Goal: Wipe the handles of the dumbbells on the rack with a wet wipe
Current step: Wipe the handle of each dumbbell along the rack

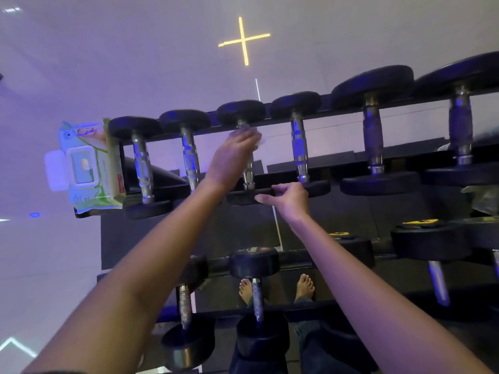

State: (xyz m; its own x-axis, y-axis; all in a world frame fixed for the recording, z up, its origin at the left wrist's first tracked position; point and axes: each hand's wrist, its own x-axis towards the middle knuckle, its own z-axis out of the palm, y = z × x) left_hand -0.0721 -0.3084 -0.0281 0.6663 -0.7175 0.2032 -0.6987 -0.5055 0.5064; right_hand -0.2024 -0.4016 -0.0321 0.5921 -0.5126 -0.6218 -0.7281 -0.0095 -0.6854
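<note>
Several black dumbbells with chrome handles lie side by side on the top shelf of a dark rack [351,161]. My left hand [232,157] grips the handle of the third dumbbell from the left [241,113], with a white wet wipe [259,140] wrapped under its fingers. The hand hides most of that handle. My right hand [287,201] holds the near black head of the same dumbbell at the shelf's front rail. The neighbouring handles [299,149] show bare.
A green and white pack of wet wipes [89,166] with its lid flipped open lies at the left end of the top shelf. More dumbbells [255,292] sit on a lower shelf. Bare feet [305,287] stand on the dark floor below the rack.
</note>
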